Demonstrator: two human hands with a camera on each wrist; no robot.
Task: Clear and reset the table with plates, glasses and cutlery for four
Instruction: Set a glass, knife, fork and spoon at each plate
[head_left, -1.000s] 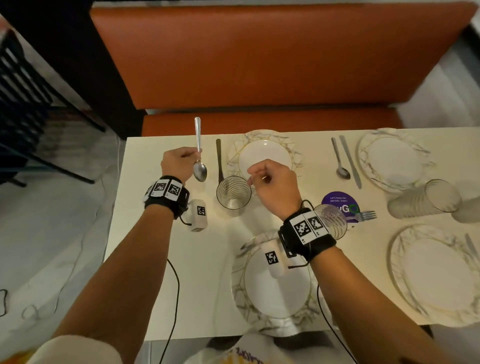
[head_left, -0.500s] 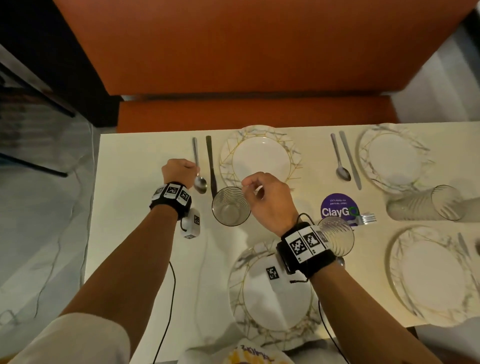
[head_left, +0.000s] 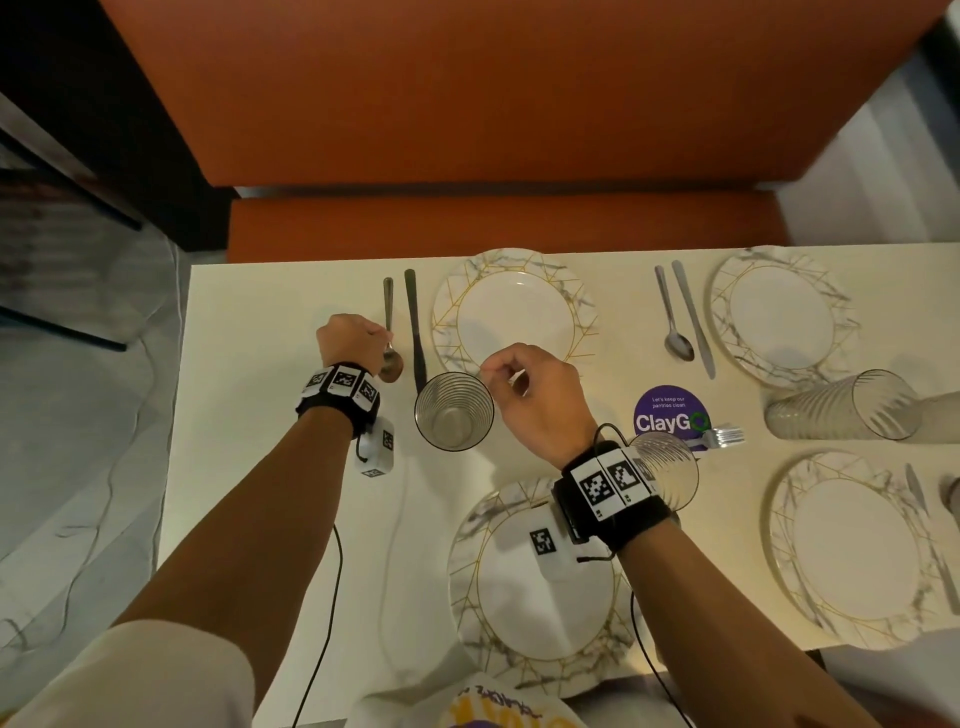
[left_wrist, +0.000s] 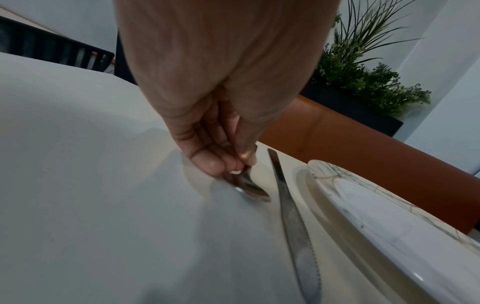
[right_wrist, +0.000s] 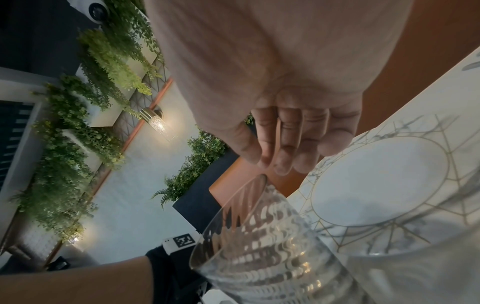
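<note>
My left hand pinches a spoon near its bowl. The spoon lies flat on the table, just left of a knife and parallel to it. Right of the knife sits the far-left plate. An upright ribbed glass stands below the knife's tip. My right hand hovers at the glass's right rim with fingers and thumb bunched together. In the right wrist view the fingertips sit a narrow gap above the rim of the glass.
Three more plates lie near me, far right and near right. A spoon and knife lie beside the far-right plate. One glass lies on its side. A fork rests by a purple sticker. An orange bench runs behind the table.
My left hand brought the raised spoon down onto the table beside the knife and still holds it. My right hand stayed by the glass rim.
</note>
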